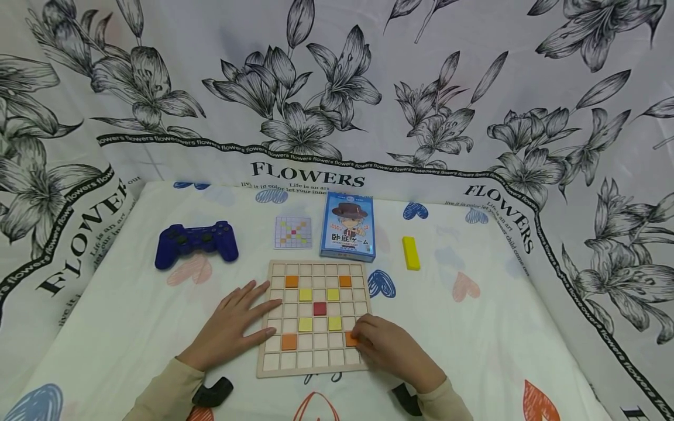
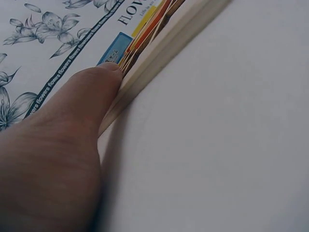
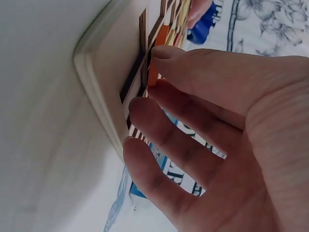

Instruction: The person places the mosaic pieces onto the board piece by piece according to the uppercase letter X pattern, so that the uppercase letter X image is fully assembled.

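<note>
A wooden grid board [image 1: 310, 372] lies on the bed-like white cloth, with a red tile [image 1: 319, 309] in its middle. Yellow and orange tiles run out from it along the diagonals. My left hand [image 1: 237, 321] rests spread over the board's left edge; its thumb [image 2: 91, 92] lies along that edge in the left wrist view. At the lower right of the grid, my right hand [image 1: 392, 349] pinches an orange tile [image 3: 153, 72] between thumb and index finger. Its other fingers [image 3: 164, 137] bend loosely along the board's side. The fingers partly cover that tile [image 1: 350, 339] in the head view.
Behind the board stand a blue game box [image 1: 348, 228] and a small pattern card [image 1: 293, 233] with coloured squares. A dark blue game controller [image 1: 196, 241] lies at the left, a yellow block [image 1: 411, 253] at the right. Flower-printed cloth [image 1: 337, 105] hangs behind.
</note>
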`<control>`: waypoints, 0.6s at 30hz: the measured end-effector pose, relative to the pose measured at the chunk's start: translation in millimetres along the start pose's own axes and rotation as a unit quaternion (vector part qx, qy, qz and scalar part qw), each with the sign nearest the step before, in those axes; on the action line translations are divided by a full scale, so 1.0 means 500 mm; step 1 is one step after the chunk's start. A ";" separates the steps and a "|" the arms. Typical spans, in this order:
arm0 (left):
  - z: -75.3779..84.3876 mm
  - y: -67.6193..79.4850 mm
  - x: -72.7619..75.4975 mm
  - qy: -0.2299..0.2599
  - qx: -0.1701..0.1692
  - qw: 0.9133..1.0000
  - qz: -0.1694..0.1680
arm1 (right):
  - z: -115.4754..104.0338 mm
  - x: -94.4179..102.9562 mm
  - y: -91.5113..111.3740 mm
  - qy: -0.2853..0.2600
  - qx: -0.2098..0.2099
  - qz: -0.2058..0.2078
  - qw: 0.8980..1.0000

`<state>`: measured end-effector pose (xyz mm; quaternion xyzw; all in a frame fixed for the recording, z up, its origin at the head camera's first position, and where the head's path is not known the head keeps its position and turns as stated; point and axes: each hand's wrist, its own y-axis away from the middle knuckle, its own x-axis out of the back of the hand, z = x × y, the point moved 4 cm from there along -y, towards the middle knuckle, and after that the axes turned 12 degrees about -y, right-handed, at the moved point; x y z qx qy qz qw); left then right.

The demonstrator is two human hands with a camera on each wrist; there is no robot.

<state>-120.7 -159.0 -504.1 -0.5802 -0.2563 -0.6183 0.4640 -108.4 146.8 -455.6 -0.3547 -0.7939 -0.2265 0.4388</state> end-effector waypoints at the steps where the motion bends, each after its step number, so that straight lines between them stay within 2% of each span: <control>1: 0.000 0.000 0.001 -0.001 0.000 1.000 0.001 | -0.002 -0.001 -0.001 0.004 0.004 0.001 1.000; 13: 0.002 -0.002 0.004 0.000 0.003 1.000 -0.004 | -0.012 -0.003 -0.003 0.042 0.042 0.025 0.998; 18: 0.004 -0.003 0.004 0.001 0.005 1.000 -0.008 | -0.015 -0.002 -0.004 0.034 0.041 0.033 0.998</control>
